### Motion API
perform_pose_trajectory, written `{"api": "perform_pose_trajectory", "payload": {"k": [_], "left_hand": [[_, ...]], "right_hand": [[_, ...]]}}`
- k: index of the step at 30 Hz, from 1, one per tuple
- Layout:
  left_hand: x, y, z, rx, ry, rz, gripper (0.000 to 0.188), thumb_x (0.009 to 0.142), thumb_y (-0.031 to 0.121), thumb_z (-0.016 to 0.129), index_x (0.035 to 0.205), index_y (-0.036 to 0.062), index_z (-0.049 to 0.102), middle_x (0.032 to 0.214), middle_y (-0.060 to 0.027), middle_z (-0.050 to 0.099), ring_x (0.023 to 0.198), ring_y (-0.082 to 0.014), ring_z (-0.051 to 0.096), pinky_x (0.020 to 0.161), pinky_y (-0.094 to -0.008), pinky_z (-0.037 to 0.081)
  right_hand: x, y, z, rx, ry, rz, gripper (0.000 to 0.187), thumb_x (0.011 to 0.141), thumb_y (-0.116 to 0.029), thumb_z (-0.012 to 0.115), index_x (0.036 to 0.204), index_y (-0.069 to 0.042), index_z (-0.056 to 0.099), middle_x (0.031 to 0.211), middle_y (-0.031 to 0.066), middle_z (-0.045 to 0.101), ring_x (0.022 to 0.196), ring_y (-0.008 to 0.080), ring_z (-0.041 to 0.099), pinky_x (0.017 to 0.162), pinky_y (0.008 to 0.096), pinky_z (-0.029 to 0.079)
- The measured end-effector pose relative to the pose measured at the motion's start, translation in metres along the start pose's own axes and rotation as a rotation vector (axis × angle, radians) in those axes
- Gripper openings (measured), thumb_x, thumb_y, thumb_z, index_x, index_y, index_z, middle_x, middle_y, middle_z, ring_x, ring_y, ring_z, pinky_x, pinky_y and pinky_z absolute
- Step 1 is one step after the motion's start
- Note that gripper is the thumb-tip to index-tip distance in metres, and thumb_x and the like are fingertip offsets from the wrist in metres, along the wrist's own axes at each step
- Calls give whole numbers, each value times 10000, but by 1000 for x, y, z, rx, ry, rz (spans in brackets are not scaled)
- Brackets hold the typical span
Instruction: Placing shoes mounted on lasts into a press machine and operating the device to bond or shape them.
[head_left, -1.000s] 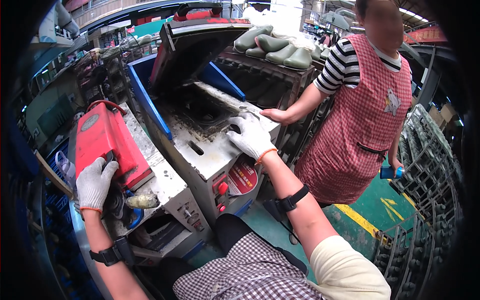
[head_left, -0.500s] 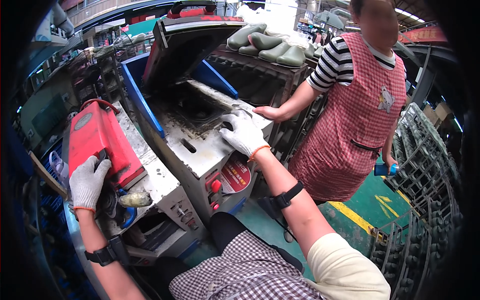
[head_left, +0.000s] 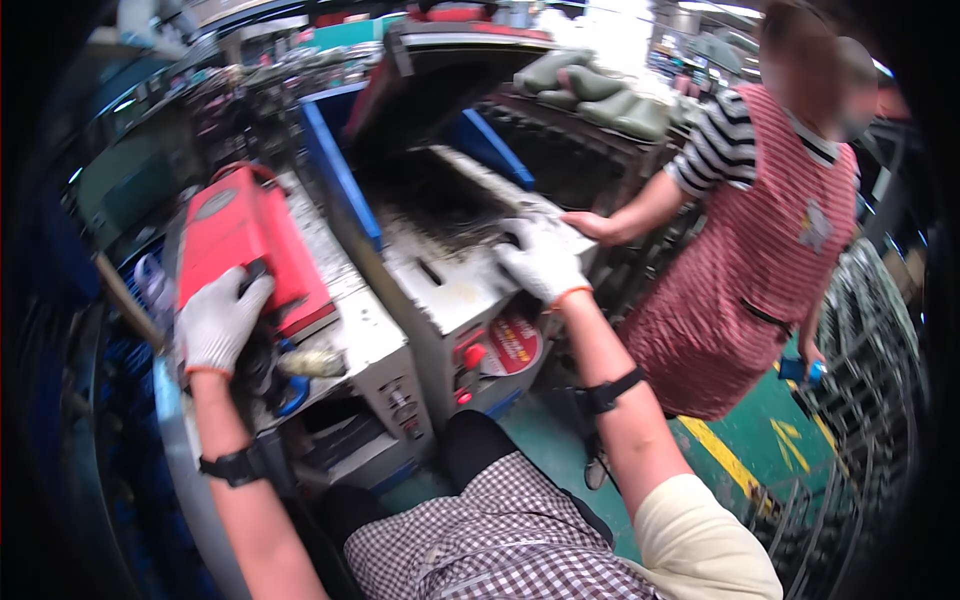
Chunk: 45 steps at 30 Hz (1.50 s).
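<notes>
Both my hands wear white knitted gloves. At the left, my left hand (head_left: 222, 318) is closed round the small black handle (head_left: 256, 276) at the front of a red machine lid (head_left: 225, 235), which is down. To the right stands a second machine with its red lid (head_left: 410, 95) raised, baring a dark, grimy recess (head_left: 430, 195). Beside this recess, my right hand (head_left: 541, 262) rests on the white machine top (head_left: 455, 292), its thumb and fingers apart. Motion blur softens the fingertips, and I see nothing held there.
A co-worker in a red checked apron (head_left: 735, 270) stands at the right, one hand (head_left: 592, 226) on the machine's edge, the other holding a blue object (head_left: 800, 371). Green boots (head_left: 610, 100) lie on a rack behind. A metal rack (head_left: 850, 380) stands far right. Blue side plates (head_left: 340, 165) flank the recess.
My view has turned slightly left, so the machines and co-worker sit farther right in the picture. Both hands keep their places on the machines.
</notes>
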<state>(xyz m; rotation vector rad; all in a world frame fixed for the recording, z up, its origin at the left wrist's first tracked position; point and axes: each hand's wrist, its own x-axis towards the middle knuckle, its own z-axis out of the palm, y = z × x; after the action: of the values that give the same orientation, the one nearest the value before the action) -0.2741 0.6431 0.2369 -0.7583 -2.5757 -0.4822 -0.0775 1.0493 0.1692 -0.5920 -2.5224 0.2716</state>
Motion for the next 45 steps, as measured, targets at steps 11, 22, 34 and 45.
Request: {"api": "perform_pose_trajectory", "payload": {"k": [11, 22, 34, 45], "left_hand": [[-1, -5, -1, 24, 17, 44, 448, 941, 543, 672, 944, 102, 752, 906, -211, 749, 898, -417, 740, 793, -537, 560], [0, -4, 2, 18, -1, 17, 439, 932, 522, 702, 987, 89, 743, 924, -220, 752, 916, -427, 732, 800, -535, 548], [-4, -7, 2, 7, -10, -1, 408, 950, 488, 704, 1033, 90, 736, 952, -213, 757, 938, -427, 730, 820, -528, 549], [18, -14, -15, -99, -318, -5, 432, 852, 471, 703, 992, 67, 764, 946, -213, 753, 949, -385, 742, 816, -475, 537]], "right_hand": [[2, 4, 5, 51, 23, 27, 502, 932, -420, 686, 1344, -137, 734, 1477, 183, 612, 1426, 384, 525, 1221, 513, 381], [-1, -5, -1, 80, 5, 54, 498, 938, -402, 655, 1346, -122, 716, 1503, 171, 592, 1483, 359, 463, 1265, 517, 321], [0, -3, 4, 44, 15, 46, 528, 940, -436, 649, 1392, -168, 697, 1550, 168, 561, 1513, 346, 436, 1258, 596, 297], [-54, -187, 27, 879, -75, -533, 348, 940, -201, 702, 1249, -40, 708, 1247, 134, 687, 1228, 353, 641, 1096, 443, 500]]}}
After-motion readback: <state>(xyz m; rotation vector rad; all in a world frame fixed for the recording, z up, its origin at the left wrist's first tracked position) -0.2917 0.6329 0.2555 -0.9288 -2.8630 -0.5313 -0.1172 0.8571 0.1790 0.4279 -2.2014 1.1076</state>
